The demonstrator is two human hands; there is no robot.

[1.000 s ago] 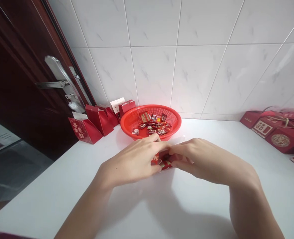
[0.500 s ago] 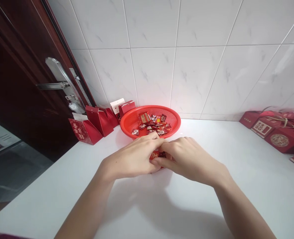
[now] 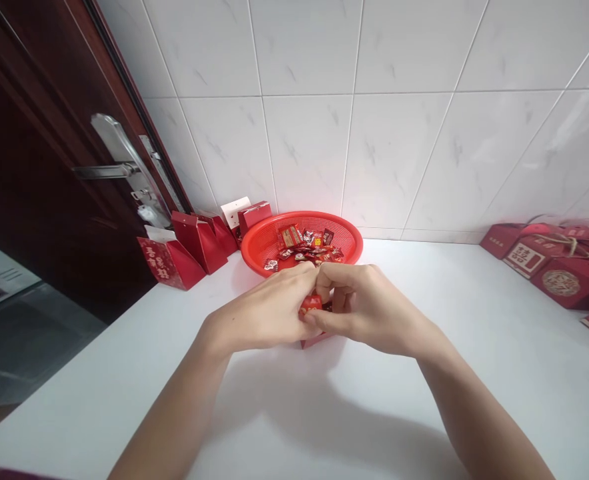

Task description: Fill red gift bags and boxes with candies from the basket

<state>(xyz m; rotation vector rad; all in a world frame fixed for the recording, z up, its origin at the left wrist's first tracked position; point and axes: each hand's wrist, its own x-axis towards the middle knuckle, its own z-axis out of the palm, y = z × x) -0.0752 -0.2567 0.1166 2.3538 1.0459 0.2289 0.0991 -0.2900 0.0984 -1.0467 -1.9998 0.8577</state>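
Observation:
Close in front of the basket, my two hands meet over a small red paper box (image 3: 319, 341), mostly hidden beneath them. My left hand (image 3: 262, 310) wraps around the box's left side, its fingertips out of sight. My right hand (image 3: 374, 310) is curled at the box's top, fingers bent down inward and thumb reaching across to the left. Between the hands shows a shiny red candy packet (image 3: 310, 304) with gold print; whether the right fingers grip it is hidden. Right behind stands a red plastic basket (image 3: 352, 250) with several wrapped candies (image 3: 314, 252) in it.
Several folded red paper boxes (image 3: 189, 247) stand at the left by the wall. More red gift boxes (image 3: 557, 267) are grouped at the right. All rest on a white table (image 3: 124, 373) against a tiled wall (image 3: 399, 153); a dark door (image 3: 39, 133) with a metal handle is at left.
My right hand has turned and its fingers are more sharply bent, knuckles raised over the box. More of the box's front edge shows. My left hand has barely moved.

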